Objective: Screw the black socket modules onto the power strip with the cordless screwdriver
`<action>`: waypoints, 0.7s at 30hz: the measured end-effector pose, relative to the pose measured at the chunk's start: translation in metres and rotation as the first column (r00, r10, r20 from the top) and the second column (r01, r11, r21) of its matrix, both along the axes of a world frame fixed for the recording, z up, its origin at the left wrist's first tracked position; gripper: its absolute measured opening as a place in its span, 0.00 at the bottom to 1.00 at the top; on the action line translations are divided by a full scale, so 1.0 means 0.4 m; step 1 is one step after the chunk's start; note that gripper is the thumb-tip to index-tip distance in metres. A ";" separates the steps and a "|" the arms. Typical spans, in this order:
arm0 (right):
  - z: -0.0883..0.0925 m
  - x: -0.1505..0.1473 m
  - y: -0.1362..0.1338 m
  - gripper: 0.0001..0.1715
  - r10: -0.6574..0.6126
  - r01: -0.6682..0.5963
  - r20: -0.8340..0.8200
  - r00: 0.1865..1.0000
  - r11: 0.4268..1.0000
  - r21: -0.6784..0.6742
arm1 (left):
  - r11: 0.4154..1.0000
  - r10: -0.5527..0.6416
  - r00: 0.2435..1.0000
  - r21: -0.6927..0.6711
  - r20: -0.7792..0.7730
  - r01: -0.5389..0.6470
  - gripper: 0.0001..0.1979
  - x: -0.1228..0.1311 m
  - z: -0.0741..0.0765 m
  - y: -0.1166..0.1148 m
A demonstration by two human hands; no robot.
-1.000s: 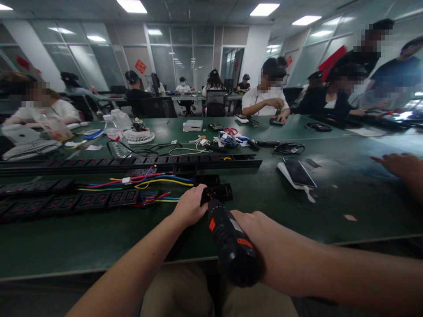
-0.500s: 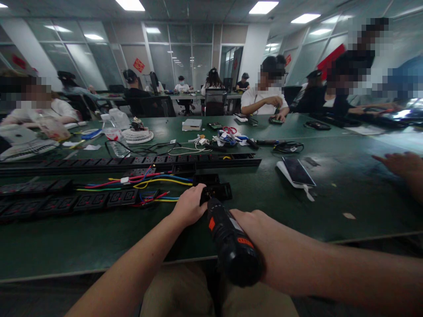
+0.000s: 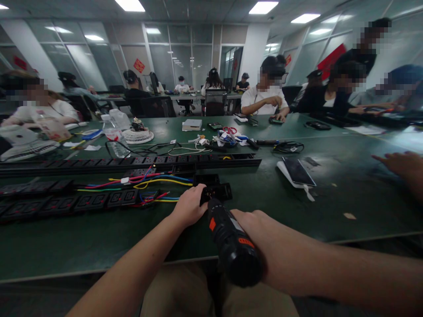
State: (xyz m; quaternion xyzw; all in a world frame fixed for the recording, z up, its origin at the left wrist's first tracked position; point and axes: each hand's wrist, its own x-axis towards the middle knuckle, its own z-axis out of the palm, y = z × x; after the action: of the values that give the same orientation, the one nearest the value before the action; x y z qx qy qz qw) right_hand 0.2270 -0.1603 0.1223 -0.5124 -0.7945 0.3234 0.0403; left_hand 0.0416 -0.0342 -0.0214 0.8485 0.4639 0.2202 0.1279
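Note:
My right hand (image 3: 253, 231) is closed round a black and orange cordless drill (image 3: 229, 240). The drill's front end points away from me and meets a black plastic housing (image 3: 222, 191); its tip is too small to make out. Holding that housing from the left, my left hand (image 3: 191, 204) has its fingers wrapped over the near end. Blue and yellow wires (image 3: 170, 180) lead from the black housings to the left. They run toward black power strips (image 3: 95, 201) with rows of sockets, lying on the green table (image 3: 99, 246).
A longer power strip (image 3: 132, 164) lies behind. Further back are a water bottle (image 3: 115, 134), a fan part (image 3: 139, 135), red-handled scissors (image 3: 229, 130) and cables. A dark-screened device (image 3: 299, 171) lies to the right. Another person's hand (image 3: 401, 167) rests at the right edge. Several people sit around.
My hands and the drill stay almost exactly where they were. In the right background, people's heads and bodies have shifted slightly.

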 end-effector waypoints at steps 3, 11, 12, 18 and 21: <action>-0.001 0.001 -0.003 0.15 -0.015 0.015 0.001 1.000 1.000 -0.010 | 1.000 -0.004 1.000 0.005 -0.001 0.004 0.16 0.000 -0.001 0.000; -0.001 -0.003 -0.001 0.15 -0.037 0.037 0.000 0.999 0.999 -0.030 | 1.000 -0.004 1.000 -0.005 0.004 0.004 0.16 0.000 -0.003 -0.001; -0.001 -0.003 0.000 0.15 -0.038 0.038 0.004 0.999 0.999 -0.030 | 1.000 -0.004 1.000 -0.006 0.003 0.004 0.17 0.000 -0.002 -0.001; -0.004 -0.003 -0.004 0.15 -0.037 0.037 0.010 0.999 0.999 -0.022 | 1.000 -0.006 1.000 -0.015 0.001 0.006 0.17 0.001 0.002 -0.001; -0.004 -0.003 -0.004 0.17 -0.048 0.049 0.038 0.998 0.998 -0.029 | 1.000 -0.005 1.000 -0.016 0.003 0.005 0.17 0.001 0.003 -0.001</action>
State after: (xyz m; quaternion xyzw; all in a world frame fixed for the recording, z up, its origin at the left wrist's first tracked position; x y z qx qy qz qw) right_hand 0.2258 -0.1619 0.1206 -0.5381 -0.7775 0.3243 0.0257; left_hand 0.0421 -0.0346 -0.0203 0.8482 0.4634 0.2174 0.1360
